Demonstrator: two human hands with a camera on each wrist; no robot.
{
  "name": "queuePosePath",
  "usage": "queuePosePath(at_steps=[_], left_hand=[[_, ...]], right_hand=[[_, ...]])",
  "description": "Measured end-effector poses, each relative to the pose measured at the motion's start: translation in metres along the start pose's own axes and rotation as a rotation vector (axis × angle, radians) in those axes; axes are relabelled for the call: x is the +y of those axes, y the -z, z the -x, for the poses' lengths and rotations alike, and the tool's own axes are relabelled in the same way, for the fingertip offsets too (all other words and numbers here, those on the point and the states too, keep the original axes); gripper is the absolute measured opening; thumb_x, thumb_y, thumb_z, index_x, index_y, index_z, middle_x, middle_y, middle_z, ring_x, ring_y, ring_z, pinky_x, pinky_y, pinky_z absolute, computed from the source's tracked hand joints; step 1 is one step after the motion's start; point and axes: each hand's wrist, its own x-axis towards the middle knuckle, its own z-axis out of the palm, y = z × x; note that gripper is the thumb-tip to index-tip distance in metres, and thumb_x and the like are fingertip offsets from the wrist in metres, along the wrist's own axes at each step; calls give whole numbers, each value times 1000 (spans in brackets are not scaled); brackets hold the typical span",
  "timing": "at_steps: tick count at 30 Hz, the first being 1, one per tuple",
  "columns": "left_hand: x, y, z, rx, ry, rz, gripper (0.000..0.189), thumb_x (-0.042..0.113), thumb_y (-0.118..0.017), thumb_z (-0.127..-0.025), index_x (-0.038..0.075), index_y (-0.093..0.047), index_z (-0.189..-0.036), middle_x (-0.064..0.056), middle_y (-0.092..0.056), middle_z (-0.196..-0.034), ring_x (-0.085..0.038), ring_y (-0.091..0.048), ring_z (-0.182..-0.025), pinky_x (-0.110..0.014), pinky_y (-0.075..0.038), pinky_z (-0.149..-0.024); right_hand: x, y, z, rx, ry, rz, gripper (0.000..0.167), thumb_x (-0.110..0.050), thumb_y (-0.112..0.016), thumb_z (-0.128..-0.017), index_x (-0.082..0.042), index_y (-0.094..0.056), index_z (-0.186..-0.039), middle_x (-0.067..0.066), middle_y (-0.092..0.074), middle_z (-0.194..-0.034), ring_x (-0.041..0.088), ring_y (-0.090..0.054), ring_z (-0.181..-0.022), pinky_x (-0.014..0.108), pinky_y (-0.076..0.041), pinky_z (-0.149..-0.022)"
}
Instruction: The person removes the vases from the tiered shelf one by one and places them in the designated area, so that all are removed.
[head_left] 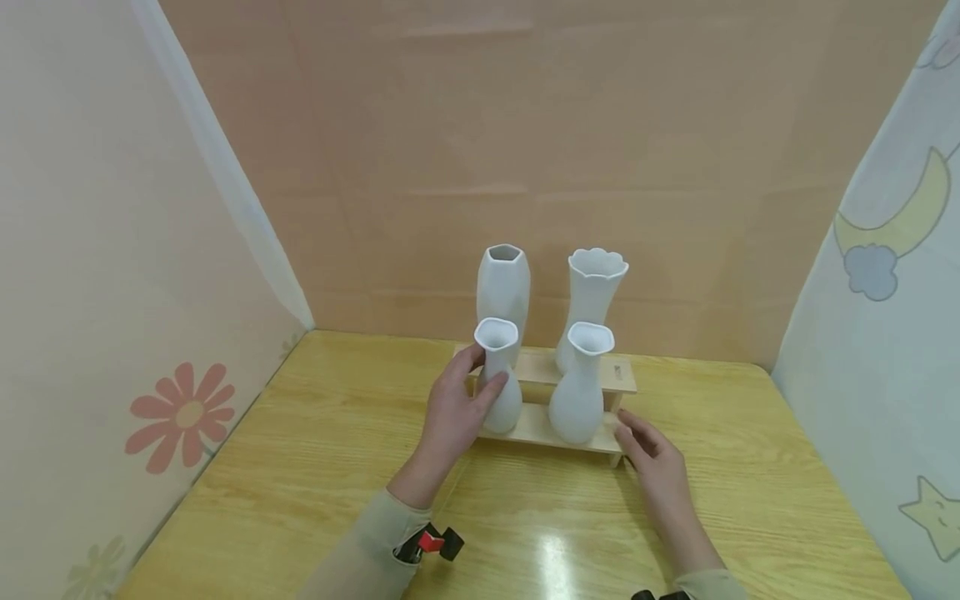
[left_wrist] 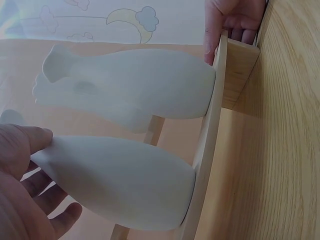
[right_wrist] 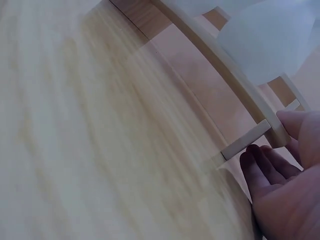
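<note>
My left hand (head_left: 456, 408) holds the slim neck of the front left white vase (head_left: 507, 406), thumb on the near side and fingers behind it. This vase stands upright on the lower board of a two-tier wooden stand (head_left: 528, 425). In the left wrist view the thumb (left_wrist: 37, 139) lies against the neck. My right hand (head_left: 658, 467) is at the right end of the lower board. In the right wrist view its thumb (right_wrist: 295, 122) meets the board's end, with the other fingers curled below. The front right vase (head_left: 577, 404) stands beside the held one.
On the upper tier behind stand a tall vase with an angular mouth (head_left: 502, 287) and a vase with a scalloped rim (head_left: 592, 287). The stand rests on a wood-grain table (head_left: 337, 467). A plain backdrop (head_left: 420, 167) rises behind, with patterned side panels left and right.
</note>
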Motion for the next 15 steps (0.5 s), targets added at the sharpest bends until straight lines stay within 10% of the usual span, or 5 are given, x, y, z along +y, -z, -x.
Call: queuePosePath(at_steps=[15], left_hand=[[2, -1, 0, 3, -28, 0, 48, 16, -78, -105, 4, -62, -148, -13, -69, -142, -31, -69, -127, -54, -57, -109]], right_hand=[[4, 8, 3, -62, -7, 60, 68, -56, -61, -111, -19, -49, -167, 3, -38, -175, 26, -31, -162, 33, -39, -124]])
